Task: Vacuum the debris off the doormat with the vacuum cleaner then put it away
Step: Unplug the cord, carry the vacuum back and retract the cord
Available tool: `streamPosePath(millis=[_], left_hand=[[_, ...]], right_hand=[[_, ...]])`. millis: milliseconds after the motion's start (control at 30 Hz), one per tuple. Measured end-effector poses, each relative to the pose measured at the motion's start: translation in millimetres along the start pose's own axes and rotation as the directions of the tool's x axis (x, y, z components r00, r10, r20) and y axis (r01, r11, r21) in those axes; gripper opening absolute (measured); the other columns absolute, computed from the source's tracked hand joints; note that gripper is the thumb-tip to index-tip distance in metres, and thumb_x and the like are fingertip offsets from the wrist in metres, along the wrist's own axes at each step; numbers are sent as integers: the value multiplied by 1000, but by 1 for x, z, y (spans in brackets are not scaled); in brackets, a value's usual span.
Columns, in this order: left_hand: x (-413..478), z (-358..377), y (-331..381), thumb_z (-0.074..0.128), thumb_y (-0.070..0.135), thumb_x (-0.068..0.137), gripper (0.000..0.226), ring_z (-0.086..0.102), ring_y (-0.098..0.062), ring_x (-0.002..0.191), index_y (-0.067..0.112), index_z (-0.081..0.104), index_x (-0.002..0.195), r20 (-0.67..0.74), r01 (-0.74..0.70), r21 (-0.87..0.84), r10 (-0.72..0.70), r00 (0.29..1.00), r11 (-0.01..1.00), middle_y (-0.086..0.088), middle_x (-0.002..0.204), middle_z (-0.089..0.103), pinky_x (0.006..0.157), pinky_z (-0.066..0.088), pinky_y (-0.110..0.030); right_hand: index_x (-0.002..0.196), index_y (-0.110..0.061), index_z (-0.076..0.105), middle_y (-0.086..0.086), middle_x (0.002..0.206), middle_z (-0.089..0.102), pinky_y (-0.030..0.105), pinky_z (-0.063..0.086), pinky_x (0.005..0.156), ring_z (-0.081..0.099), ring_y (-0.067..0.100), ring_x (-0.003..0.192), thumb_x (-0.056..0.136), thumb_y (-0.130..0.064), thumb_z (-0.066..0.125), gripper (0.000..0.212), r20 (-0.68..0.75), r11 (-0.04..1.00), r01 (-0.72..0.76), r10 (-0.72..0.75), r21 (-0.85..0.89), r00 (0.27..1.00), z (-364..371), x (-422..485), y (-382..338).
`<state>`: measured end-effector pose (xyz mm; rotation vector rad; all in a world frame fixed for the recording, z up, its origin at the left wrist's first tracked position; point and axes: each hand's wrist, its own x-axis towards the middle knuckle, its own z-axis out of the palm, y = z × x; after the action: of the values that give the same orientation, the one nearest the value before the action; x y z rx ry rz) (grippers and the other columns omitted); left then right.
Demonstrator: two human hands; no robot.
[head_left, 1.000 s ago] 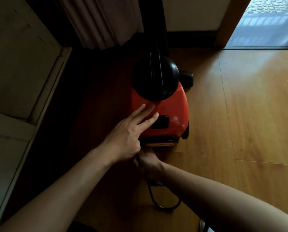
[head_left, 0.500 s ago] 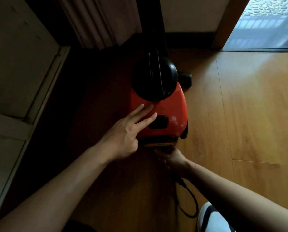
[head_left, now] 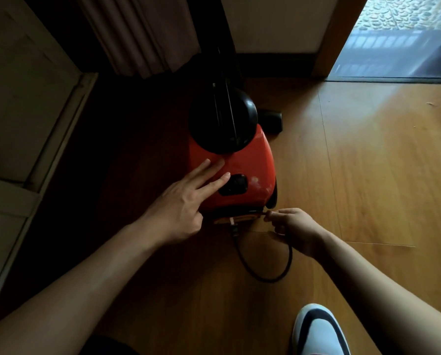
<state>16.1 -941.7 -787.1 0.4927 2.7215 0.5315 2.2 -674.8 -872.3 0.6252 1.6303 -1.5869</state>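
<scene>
A red canister vacuum cleaner with a black dome top stands on the wood floor in the middle of view. My left hand lies flat on its red shell, fingers spread beside a black button. My right hand is at the vacuum's rear right corner, fingers pinched on the black power cord. The cord loops on the floor, and its plug lies under the vacuum's rear edge. A dark doormat lies at the doorway, top right.
A pale cabinet lines the left side. Brown curtains hang behind the vacuum, and its black nozzle rests on the floor beside it. My white and dark shoe is at the bottom right. Open wood floor stretches to the right.
My right hand has moved from under my left hand out to the vacuum's rear right corner. The cord's loop has shifted right and the plug now shows under the rear edge. My left hand stayed put.
</scene>
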Motion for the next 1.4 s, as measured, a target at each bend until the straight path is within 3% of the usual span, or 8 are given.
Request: streamPosePath(millis=[100, 233, 600, 733, 867, 1067, 1233, 1400], left_hand=[[0, 0, 0, 51, -7, 80, 98, -17, 2, 148, 38, 9, 156, -12, -5, 4, 5, 1000, 1000, 20, 163, -9, 124, 15, -44], [-1, 0, 2, 51, -6, 81, 96, -18, 3, 147, 38, 9, 156, -19, 1, 21, -1, 1000, 1000, 21, 162, -9, 124, 13, -41], [1, -3, 10, 48, -4, 81, 97, -19, 0, 148, 40, 5, 156, 8, 46, 50, -47, 999, 998, 21, 162, -12, 124, 12, -43], [1, -5, 13, 44, -6, 82, 94, -18, 1, 148, 40, 7, 156, 12, 54, 28, -55, 998, 998, 21, 163, -9, 124, 12, -44], [0, -6, 13, 43, -5, 82, 93, -18, 3, 147, 40, 8, 156, 12, 58, 8, -58, 998, 998, 22, 163, -9, 124, 14, -45], [0, -8, 16, 44, -1, 84, 90, -17, 1, 148, 38, 8, 156, 27, 64, -10, -64, 998, 998, 20, 163, -8, 124, 11, -45], [0, -5, 13, 43, -5, 82, 91, -17, 1, 148, 37, 10, 156, 2, 54, -20, -54, 999, 998, 19, 164, -6, 124, 11, -43], [0, -3, 8, 42, -9, 79, 96, -17, 3, 147, 37, 11, 156, -10, 40, -44, -40, 999, 998, 20, 163, -6, 124, 8, -37]], right_hand=[[101, -5, 63, -2, 66, 37, 19, 34, 46, 32, 9, 54, 104, -18, 53, 17, 61, 990, -50, 42, 135, 997, -5, -11, -5], [81, -17, 54, -6, 62, 28, 26, 9, 50, 22, 8, 49, 105, -33, 49, 30, 75, 980, 21, -36, 200, 997, -9, -26, -9], [97, -6, 52, -1, 59, 36, 22, 23, 38, 30, 10, 44, 108, -25, 38, 26, 153, 888, 435, -456, 152, 877, 48, -66, -11], [105, 6, 49, -10, 63, 49, 15, 35, 45, 43, 2, 48, 109, -17, 39, 26, 210, 831, 555, -549, 34, 809, 65, -62, 6], [108, -11, 57, -3, 86, 61, 29, 46, 66, 56, 12, 74, 107, -23, 43, 18, 226, 750, 646, -611, -139, 758, 90, -54, 15], [104, -8, 58, 12, 98, 67, 51, 53, 79, 63, 26, 85, 107, -37, 38, 35, 194, 765, 566, -532, -308, 824, 137, -32, 24], [90, -15, 60, -1, 76, 61, 17, 44, 54, 58, -3, 57, 110, -17, 37, 30, 254, 848, 495, -444, -189, 859, 159, -8, 30], [88, -9, 62, -4, 60, 56, 18, 40, 43, 52, 2, 42, 109, -23, 42, 32, 251, 919, 332, -277, -214, 927, 148, 9, 38]])
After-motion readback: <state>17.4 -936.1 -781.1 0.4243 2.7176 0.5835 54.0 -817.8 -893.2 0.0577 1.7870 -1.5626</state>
